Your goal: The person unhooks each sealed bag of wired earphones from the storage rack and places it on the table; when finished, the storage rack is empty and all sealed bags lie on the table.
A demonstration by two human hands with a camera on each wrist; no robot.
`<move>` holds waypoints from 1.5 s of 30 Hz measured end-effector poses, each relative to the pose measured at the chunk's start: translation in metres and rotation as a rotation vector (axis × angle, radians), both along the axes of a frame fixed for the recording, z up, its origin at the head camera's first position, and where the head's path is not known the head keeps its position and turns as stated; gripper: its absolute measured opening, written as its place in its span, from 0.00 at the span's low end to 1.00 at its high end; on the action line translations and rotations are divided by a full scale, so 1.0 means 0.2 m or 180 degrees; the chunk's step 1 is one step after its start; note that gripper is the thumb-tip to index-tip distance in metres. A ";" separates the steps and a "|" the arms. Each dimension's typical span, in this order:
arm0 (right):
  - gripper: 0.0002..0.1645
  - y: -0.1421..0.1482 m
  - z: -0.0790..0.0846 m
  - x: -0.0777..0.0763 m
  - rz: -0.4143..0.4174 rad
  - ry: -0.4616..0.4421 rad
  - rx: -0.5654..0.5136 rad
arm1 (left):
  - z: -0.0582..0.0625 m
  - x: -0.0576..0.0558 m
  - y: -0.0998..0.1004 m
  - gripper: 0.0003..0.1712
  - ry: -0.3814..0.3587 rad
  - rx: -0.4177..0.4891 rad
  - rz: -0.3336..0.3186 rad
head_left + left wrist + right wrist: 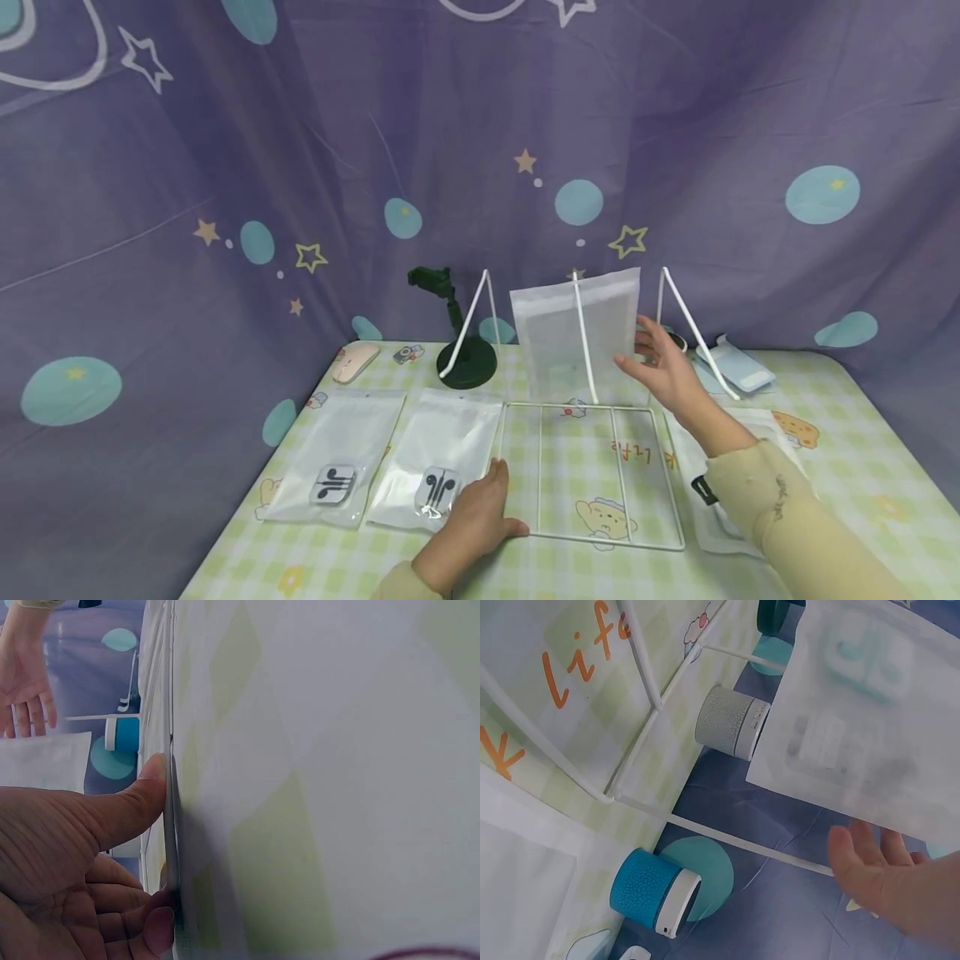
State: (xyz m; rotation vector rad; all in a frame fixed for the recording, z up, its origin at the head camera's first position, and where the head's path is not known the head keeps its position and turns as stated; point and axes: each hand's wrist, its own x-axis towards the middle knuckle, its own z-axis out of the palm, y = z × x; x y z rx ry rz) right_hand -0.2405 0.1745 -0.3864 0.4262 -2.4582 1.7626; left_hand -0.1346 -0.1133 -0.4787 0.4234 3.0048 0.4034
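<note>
A white wire rack [667, 475] stands on the table, with three slanted prongs at its back. From the middle prong hangs a frosted plastic bag [543, 342], and an earphone case shows faintly through it in the right wrist view. My left hand [478, 510] holds the rack's base at its front left corner; thumb and curled fingers meet the wire [169, 697] in the left wrist view. Beside the bag's right edge is my right hand [663, 362], palm toward the bag, fingers spread and loosely bent, gripping nothing.
Two clear bags, a left one [330, 442] and a nearer one [442, 450], each hold earphones. Another bag [738, 533] lies under my right arm. Behind stand a dark green phone stand [467, 367], a blue speaker [641, 889] and a grey speaker [724, 724]. A pink mouse [355, 362] lies back left.
</note>
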 end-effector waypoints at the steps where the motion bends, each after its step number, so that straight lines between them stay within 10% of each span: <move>1: 0.47 0.00 0.00 0.00 -0.0029 0.0021 0.0024 | 0.00 0.00 0.00 0.58 0.0005 -0.0002 0.0002; 18: 0.23 -0.02 -0.06 0.00 -0.0112 0.0142 0.0129 | -0.02 0.00 0.00 0.57 0.0031 -0.0007 0.0011; 45: 0.17 0.05 -0.07 0.21 0.0414 0.0084 -0.0153 | 0.00 0.00 0.00 0.56 0.0072 -0.0044 -0.0043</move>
